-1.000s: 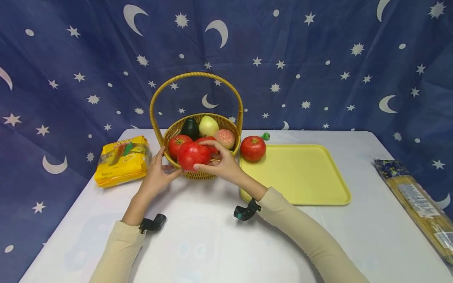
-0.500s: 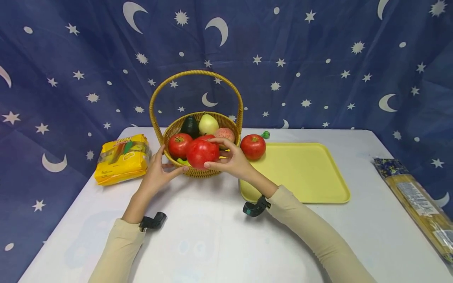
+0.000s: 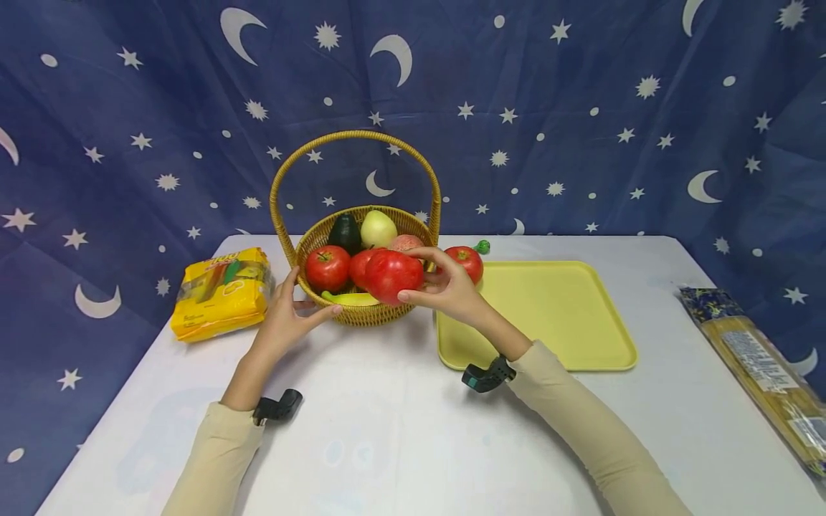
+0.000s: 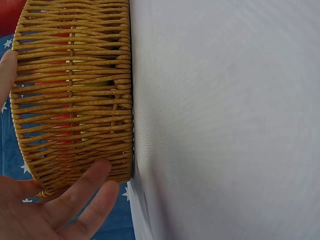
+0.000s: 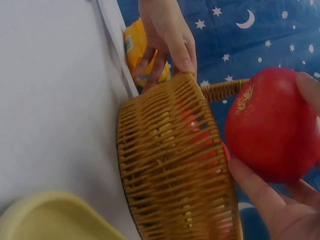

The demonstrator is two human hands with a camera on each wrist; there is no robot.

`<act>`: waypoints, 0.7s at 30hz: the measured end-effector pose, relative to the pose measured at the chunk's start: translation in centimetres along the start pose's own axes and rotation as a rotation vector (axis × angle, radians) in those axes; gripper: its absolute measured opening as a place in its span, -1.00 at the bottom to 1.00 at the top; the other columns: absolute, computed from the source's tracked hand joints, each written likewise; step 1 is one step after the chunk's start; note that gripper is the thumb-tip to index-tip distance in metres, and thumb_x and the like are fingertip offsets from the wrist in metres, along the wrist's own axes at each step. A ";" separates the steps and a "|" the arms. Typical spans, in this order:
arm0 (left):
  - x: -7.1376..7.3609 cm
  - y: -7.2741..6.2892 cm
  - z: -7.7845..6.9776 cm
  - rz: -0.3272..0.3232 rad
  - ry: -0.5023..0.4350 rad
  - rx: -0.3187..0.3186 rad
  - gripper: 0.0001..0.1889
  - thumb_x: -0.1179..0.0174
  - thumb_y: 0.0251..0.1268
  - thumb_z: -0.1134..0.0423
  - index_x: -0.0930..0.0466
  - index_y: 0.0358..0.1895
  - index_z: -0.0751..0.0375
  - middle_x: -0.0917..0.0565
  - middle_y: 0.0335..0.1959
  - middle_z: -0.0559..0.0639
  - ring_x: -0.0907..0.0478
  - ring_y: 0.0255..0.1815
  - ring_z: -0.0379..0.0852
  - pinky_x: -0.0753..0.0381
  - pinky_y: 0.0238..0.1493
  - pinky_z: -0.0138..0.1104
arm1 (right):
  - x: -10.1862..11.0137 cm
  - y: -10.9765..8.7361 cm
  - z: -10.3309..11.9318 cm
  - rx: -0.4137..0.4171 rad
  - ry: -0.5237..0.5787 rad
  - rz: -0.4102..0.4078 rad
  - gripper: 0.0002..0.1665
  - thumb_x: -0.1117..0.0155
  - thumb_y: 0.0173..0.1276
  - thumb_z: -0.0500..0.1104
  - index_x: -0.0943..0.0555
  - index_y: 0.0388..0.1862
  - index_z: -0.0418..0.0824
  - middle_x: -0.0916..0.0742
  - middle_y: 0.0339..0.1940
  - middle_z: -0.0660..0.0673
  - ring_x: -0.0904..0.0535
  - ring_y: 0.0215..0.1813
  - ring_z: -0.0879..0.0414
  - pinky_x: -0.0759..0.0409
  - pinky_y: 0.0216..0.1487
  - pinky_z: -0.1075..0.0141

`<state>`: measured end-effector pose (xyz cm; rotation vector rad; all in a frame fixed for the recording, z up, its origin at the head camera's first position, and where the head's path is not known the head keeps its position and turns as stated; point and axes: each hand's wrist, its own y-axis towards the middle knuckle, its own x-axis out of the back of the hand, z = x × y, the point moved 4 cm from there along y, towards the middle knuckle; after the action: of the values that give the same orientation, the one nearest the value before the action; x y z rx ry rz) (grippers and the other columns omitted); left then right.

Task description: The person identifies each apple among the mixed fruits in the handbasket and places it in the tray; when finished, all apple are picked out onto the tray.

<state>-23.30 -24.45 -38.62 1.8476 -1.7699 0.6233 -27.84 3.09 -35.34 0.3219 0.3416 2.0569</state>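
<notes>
— What does the right hand (image 3: 452,290) have?

— A red fruit (image 3: 392,276), pinched between its thumb and fingers, above the front right rim of the basket (image 3: 371,317).

— Does the fruit touch the rim?

— The views leave that unclear.

— And the left hand (image 3: 282,315)?

— Its fingers are spread against the basket's left side, the thumb at the front rim. The left wrist view shows two fingertips on the woven wall.

— What sits between the hands?

— A banana (image 3: 355,299), inside the basket, right of the left thumb. A red apple (image 3: 328,267) lies just right of the left fingertips, with an avocado (image 3: 345,233) and a pear (image 3: 378,228) farther back.

— And outside the basket?

— A yellow packet (image 3: 222,295) just left of the left fingers, and a yellow tray (image 3: 548,315) to the right of the right fingers.
</notes>
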 end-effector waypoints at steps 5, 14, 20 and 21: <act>-0.1 0.0 0.0 0.005 0.008 0.003 0.18 -0.35 0.17 -0.15 0.35 0.58 0.21 0.04 0.51 0.40 -0.50 0.20 0.28 -0.40 0.25 0.13 | 1.2 -0.6 -0.3 -0.014 -0.005 -0.001 -0.27 -0.45 0.10 -0.48 -0.41 0.26 -0.33 -0.48 0.25 -0.25 -0.61 0.12 -0.27 -0.66 -0.03 0.07; 0.0 0.1 0.0 0.008 -0.002 -0.001 0.18 -0.35 0.17 -0.15 0.36 0.58 0.18 0.06 0.52 0.40 -0.50 0.21 0.28 -0.42 0.24 0.12 | 3.5 -1.1 0.1 0.007 -0.089 -0.054 -0.28 -0.49 0.10 -0.39 -0.43 0.26 -0.32 -0.56 0.20 -0.28 -0.61 0.08 -0.23 -0.68 -0.05 0.14; 0.0 0.0 0.0 0.011 -0.003 0.000 0.18 -0.34 0.18 -0.15 0.37 0.58 0.18 0.06 0.52 0.40 -0.49 0.21 0.29 -0.41 0.24 0.13 | 4.9 -1.4 0.2 -0.012 -0.096 -0.092 -0.29 -0.46 0.11 -0.43 -0.42 0.26 -0.35 -0.54 0.20 -0.29 -0.64 0.07 -0.24 -0.68 -0.08 0.15; 0.0 -0.1 0.0 0.011 -0.002 0.001 0.18 -0.34 0.18 -0.15 0.37 0.58 0.18 0.06 0.51 0.41 -0.49 0.21 0.29 -0.41 0.25 0.13 | 5.1 -1.6 0.2 -0.019 -0.089 -0.099 -0.29 -0.45 0.11 -0.45 -0.42 0.26 -0.35 -0.54 0.20 -0.29 -0.64 0.07 -0.25 -0.68 -0.08 0.15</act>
<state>-23.24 -24.49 -38.62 1.8406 -1.7830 0.6268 -28.95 8.30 -35.30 0.3763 0.2781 1.9415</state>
